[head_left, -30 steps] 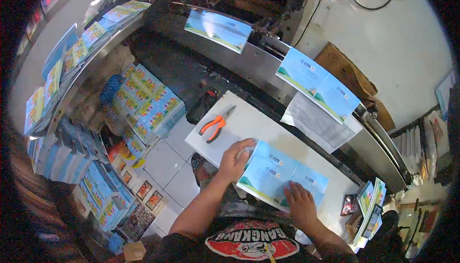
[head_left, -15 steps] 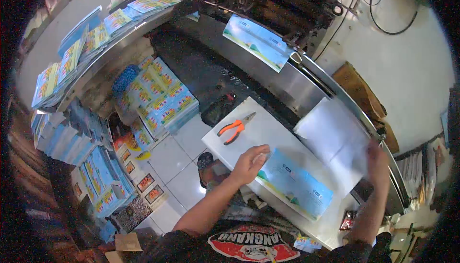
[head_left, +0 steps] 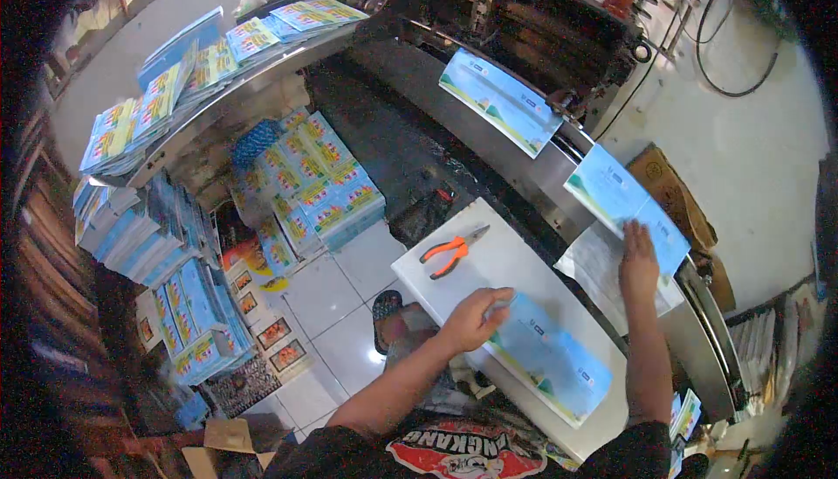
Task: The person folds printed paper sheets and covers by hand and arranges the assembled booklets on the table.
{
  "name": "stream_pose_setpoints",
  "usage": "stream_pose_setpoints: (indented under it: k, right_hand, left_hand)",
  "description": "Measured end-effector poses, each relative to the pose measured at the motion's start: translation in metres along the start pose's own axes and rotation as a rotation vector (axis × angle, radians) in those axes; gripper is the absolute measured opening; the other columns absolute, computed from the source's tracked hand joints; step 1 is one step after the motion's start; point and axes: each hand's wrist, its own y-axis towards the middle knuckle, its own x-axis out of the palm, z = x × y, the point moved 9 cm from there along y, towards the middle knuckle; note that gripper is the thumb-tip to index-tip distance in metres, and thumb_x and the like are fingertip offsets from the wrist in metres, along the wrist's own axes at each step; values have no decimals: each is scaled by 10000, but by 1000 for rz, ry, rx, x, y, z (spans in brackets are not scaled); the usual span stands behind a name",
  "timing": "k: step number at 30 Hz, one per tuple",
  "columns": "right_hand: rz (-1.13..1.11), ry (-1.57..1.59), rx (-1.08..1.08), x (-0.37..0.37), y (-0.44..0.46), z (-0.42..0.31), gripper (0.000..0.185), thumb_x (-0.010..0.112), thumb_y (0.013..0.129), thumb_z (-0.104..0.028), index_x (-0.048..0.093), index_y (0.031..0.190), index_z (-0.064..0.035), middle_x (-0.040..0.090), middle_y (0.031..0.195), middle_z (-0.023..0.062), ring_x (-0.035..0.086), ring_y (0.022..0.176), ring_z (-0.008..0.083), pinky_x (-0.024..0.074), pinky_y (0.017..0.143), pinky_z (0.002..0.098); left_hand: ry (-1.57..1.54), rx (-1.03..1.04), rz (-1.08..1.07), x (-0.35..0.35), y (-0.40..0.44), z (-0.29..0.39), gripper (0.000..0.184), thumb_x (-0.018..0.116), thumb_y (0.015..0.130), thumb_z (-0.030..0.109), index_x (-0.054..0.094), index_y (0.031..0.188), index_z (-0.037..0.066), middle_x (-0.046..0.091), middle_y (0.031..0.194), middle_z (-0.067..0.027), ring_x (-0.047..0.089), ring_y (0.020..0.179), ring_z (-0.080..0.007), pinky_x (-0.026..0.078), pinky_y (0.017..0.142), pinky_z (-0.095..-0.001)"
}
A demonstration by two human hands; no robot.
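Observation:
My left hand [head_left: 477,317] is closed on the left end of a blue printed sheet [head_left: 559,365], which lies along a white tabletop [head_left: 428,265]. Whether other sheets are under it, I cannot tell. Fingers outstretched, my right hand [head_left: 640,265] rests against another blue printed sheet [head_left: 615,186] on the curved metal rail. Below that sheet is a whitish paper [head_left: 594,261], partly covered by it. Pliers with orange handles [head_left: 449,258] lie at the far end of the tabletop, beyond my left hand.
A third blue sheet [head_left: 499,99] leans on the metal edge of the dark machine [head_left: 541,16]. Printed stacks [head_left: 327,182] stand on the tiled floor at left, with more on a shelf [head_left: 144,117]. My sandalled foot [head_left: 390,322] is beside the table.
My right hand has moved up and left from the right edge. A blurred white sheet near it has given way to a blue printed face on the rail. The view has shifted slightly.

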Motion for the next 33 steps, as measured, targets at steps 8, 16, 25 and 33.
stream_pose_setpoints:
  k: [8,16,25,33]
  right_hand:
    - [-483,437,25,-38,-154,-85,523,699,791,-282,574,1229,-27,540,1311,183,510,1204,350,441,984,441]
    - [-786,451,-62,-70,-218,-121,659,724,777,-358,516,1310,-31,445,1413,175,455,1263,347,432,1007,425]
    - [-721,347,286,-61,-126,27,318,501,940,-304,656,1144,-116,666,964,247,642,874,422,516,774,493]
    - [398,146,267,-176,55,93,466,470,905,-24,547,1342,-165,586,1310,138,619,1125,314,482,930,373]
  left_hand:
    - [-81,-11,-8,6,1,-4,318,603,933,209,593,1190,21,622,1190,-172,598,1098,-315,462,949,-381]
    - [-117,-61,-8,7,4,-7,363,479,985,268,591,1212,9,635,1196,-167,583,1155,-281,420,1014,-387]
    - [-395,-192,49,13,-1,-32,326,545,966,228,598,1200,7,632,1200,-172,589,1148,-306,440,989,-384]
    - [-176,-126,14,13,4,-28,384,499,981,280,569,1239,4,627,1211,-153,588,1145,-257,437,997,-376]
